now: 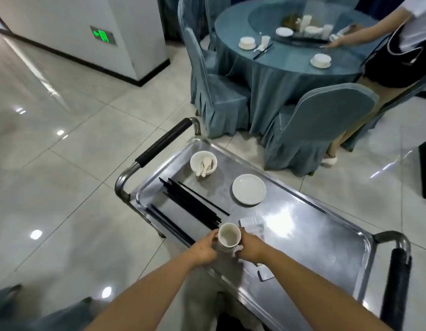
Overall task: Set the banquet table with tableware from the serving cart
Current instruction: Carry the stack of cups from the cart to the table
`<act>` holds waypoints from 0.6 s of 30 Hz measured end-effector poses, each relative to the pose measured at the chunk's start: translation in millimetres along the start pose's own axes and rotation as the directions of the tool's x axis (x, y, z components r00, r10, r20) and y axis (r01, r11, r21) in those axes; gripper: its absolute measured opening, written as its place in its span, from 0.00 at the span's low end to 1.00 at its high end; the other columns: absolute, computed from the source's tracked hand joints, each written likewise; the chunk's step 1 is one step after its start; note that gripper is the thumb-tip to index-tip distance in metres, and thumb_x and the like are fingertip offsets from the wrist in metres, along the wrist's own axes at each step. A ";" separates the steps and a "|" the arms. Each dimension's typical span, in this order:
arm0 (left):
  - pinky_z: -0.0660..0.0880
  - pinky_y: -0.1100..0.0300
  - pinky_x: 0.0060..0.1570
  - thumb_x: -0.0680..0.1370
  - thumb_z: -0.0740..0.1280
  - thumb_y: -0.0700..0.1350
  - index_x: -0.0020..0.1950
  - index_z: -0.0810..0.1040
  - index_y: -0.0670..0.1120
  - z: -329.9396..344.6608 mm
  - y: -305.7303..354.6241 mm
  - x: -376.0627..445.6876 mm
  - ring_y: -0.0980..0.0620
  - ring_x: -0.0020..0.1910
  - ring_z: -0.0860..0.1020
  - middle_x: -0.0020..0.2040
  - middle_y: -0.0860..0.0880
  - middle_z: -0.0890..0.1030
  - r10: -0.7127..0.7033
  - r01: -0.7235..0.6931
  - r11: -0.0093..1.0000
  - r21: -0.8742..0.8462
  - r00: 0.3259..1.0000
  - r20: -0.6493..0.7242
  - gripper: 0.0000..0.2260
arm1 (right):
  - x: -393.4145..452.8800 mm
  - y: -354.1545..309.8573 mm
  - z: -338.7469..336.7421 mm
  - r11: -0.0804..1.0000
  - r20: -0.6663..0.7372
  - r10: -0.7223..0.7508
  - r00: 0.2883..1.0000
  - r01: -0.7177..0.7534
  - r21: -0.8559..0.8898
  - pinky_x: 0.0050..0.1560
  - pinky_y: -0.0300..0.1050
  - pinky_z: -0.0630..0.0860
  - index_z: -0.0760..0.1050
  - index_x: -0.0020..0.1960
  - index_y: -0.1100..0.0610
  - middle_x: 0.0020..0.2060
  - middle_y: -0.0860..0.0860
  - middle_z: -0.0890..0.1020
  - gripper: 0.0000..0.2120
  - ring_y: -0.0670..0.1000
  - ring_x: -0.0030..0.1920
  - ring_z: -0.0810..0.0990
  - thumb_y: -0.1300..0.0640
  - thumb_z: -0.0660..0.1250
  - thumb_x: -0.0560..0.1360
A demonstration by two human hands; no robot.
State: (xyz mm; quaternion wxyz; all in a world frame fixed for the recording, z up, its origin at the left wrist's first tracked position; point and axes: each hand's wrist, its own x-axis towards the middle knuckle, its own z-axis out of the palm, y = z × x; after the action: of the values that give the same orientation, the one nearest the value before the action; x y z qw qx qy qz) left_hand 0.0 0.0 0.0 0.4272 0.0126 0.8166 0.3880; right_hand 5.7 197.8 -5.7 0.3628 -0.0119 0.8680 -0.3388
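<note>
Serving cart point(326, 237), steel top: bare surface toward its right end. Stack of white cups point(228, 240) at the near edge, left hand point(203, 250) and right hand point(251, 248) curled around either side, gripping.

No readable words, brands or numbers. Only sign: green lit exit sign point(103, 35), running-figure pictogram plus left-pointing arrow, in a dark frame low on the white wall point(64, 25), upper left. Its glyphs blurred, no letters legible. Tableware and cart show no markings.
</note>
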 end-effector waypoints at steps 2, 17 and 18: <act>0.77 0.56 0.58 0.73 0.64 0.42 0.77 0.59 0.57 4.5 -0.8 7.3 0.50 0.61 0.77 0.66 0.52 0.75 0.036 -0.034 0.997 0.071 0.999 -0.028 0.33 | 7.9 1.6 5.5 0.998 -0.030 0.021 0.999 -0.020 0.052 0.61 0.37 0.66 0.57 0.76 0.51 0.67 0.50 0.73 0.35 0.47 0.64 0.71 0.60 0.68 0.73; 0.71 0.67 0.53 0.75 0.71 0.50 0.68 0.74 0.55 -20.0 -8.8 -10.9 0.56 0.57 0.79 0.59 0.55 0.81 0.076 -0.076 0.997 0.010 0.951 -0.298 0.21 | 15.8 -37.2 -23.9 0.991 -0.002 -0.105 0.994 0.104 -0.085 0.44 0.23 0.69 0.73 0.66 0.44 0.50 0.37 0.79 0.28 0.38 0.49 0.78 0.53 0.76 0.68; 0.74 0.64 0.53 0.74 0.72 0.49 0.67 0.75 0.56 -31.5 -11.7 -23.5 0.54 0.55 0.80 0.57 0.54 0.82 0.067 -0.082 0.996 -0.034 0.945 -0.320 0.21 | 16.4 -56.9 -26.2 0.981 0.007 -0.138 0.990 0.138 -0.137 0.47 0.27 0.71 0.74 0.65 0.45 0.51 0.40 0.81 0.27 0.41 0.50 0.78 0.54 0.76 0.68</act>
State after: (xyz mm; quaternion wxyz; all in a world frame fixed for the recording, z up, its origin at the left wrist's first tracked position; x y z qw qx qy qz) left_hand -3.8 -36.1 19.1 0.2752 -0.0292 0.8644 0.4197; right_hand -35.9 164.8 31.4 0.3357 -0.0966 0.8867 -0.3029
